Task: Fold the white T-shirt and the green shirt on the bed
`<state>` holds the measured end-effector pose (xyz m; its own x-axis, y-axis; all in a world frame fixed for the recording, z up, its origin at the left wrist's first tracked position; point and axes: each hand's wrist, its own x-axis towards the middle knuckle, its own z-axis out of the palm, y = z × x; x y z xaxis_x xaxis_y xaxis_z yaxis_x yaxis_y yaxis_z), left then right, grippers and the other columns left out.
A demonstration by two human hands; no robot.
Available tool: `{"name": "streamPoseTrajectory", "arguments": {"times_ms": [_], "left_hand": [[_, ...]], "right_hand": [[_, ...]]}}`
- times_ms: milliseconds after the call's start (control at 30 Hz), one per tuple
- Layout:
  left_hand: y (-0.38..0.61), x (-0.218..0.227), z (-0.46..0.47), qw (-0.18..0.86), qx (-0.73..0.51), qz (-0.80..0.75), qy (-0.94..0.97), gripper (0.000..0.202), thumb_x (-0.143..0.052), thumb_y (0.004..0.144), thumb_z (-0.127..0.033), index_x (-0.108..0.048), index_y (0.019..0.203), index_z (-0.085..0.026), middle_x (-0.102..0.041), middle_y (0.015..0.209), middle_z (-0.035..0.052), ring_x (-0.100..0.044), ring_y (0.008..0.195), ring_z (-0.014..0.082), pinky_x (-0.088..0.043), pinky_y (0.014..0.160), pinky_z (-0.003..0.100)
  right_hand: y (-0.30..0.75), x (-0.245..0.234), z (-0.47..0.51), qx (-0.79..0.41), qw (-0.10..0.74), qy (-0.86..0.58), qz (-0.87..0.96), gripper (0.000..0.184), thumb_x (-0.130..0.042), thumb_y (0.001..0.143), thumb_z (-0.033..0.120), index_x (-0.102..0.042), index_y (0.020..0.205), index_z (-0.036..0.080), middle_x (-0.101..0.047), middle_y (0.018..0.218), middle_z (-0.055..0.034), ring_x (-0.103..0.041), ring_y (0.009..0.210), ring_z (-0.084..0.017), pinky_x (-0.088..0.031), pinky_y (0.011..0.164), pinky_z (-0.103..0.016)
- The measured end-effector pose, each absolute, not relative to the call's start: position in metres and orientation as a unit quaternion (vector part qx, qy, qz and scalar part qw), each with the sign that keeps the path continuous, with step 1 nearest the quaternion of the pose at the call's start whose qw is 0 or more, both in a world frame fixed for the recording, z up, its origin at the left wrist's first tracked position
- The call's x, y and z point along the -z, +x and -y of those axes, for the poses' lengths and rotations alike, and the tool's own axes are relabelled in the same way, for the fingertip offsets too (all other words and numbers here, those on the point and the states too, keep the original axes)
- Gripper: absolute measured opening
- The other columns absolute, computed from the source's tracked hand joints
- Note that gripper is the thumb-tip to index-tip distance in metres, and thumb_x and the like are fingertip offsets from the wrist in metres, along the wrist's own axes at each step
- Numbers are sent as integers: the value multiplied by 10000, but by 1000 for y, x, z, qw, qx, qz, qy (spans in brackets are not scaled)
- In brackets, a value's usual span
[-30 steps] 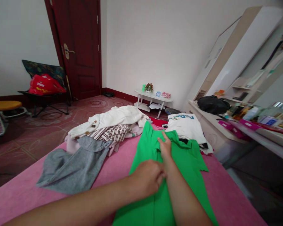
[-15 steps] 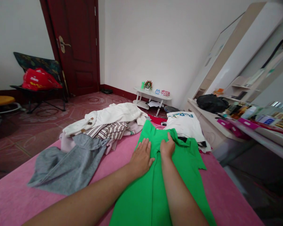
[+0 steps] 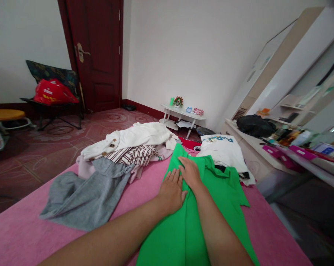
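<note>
A green garment with a short sleeve lies spread on the pink bed cover, its left side folded inward in a long strip. My left hand rests flat on that strip, fingers stretched out. Just above and to the right, my right hand lies on the fabric near the collar, its fingers extended and touching the cloth. Neither hand grips anything. The green cloth runs under both forearms toward me.
Left of the green garment are a white buttoned garment, a striped piece and grey clothing. Beyond it lies a white printed shirt. A cluttered dresser stands at the right, a small white table by the wall.
My right hand has moved left from the collar's middle onto the folded strip, and its fingers have turned leftward. My left hand stays flat. The view has shifted slightly.
</note>
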<state>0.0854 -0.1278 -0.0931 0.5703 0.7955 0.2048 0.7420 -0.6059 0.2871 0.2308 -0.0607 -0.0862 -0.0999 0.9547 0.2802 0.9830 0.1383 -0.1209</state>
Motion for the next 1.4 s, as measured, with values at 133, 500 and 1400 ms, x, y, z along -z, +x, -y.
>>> {"name": "streamPoseTrajectory", "arguments": {"times_ms": [133, 500, 1400], "left_hand": [[84, 96, 126, 79, -160, -438, 881, 642, -303, 949, -475, -377, 1440, -68, -259, 1533, 188, -185, 1427, 329, -159, 1166, 502], [81, 101, 126, 78, -171, -430, 883, 635, -294, 954, -494, -379, 1443, -97, -246, 1543, 166, -175, 1433, 317, -138, 1169, 494], [-73, 43, 277, 323, -114, -201, 917, 248, -539, 891, -377, -648, 1051, -223, -562, 1274, 86, -552, 1137, 213, -420, 967, 298]], "right_hand": [[247, 97, 25, -66, 76, -696, 711, 552, -257, 967, 478, -277, 1484, 285, -164, 1583, -20, -144, 1447, -257, -124, 1134, -541], [263, 103, 37, -44, 57, -712, 699, 581, -210, 964, 538, -216, 1498, 310, -113, 1592, -26, -86, 1458, -235, -112, 1149, -496], [219, 37, 326, -173, 37, -526, 832, 618, -631, 802, 303, -444, 1389, 358, -348, 1518, -47, -328, 1387, -259, -283, 1122, -469]]}}
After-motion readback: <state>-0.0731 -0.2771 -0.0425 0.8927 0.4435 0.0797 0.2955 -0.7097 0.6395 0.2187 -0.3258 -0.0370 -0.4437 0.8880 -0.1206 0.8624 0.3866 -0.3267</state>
